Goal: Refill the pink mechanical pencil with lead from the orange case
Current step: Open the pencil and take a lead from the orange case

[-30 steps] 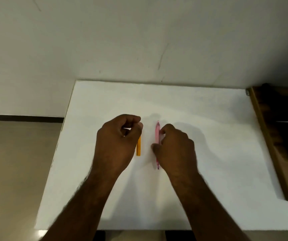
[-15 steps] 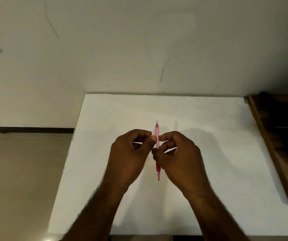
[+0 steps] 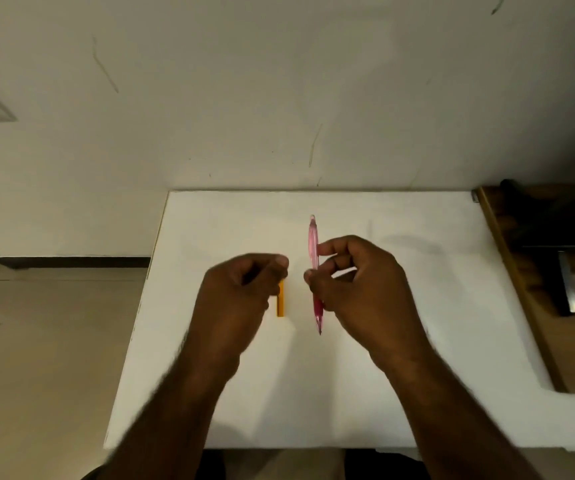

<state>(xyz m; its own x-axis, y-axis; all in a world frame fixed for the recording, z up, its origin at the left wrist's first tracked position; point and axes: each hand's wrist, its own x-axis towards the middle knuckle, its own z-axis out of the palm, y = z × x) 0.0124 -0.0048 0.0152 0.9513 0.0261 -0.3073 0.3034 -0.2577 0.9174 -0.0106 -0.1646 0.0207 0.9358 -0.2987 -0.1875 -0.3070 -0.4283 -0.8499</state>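
Note:
My right hand (image 3: 359, 282) holds the pink mechanical pencil (image 3: 313, 244) by its middle, lifted off the white table (image 3: 417, 358). The pencil's tip points toward me and its cap end points at the wall. My left hand (image 3: 241, 292) is blurred. Its fingers are curled shut with nothing visible in them, a short gap left of the pencil. The orange lead case (image 3: 281, 304) lies flat on the table just under and right of my left fingers, its upper part hidden by them.
The table's far edge meets a pale wall (image 3: 279, 98). Its left edge drops to a beige floor (image 3: 36, 341). A brown wooden unit (image 3: 521, 258) with a metal bar (image 3: 568, 289) stands against the table's right side.
My left hand has let go of the pencil and moved left, uncovering the orange case. My right hand has raised the pencil slightly and keeps hold of it.

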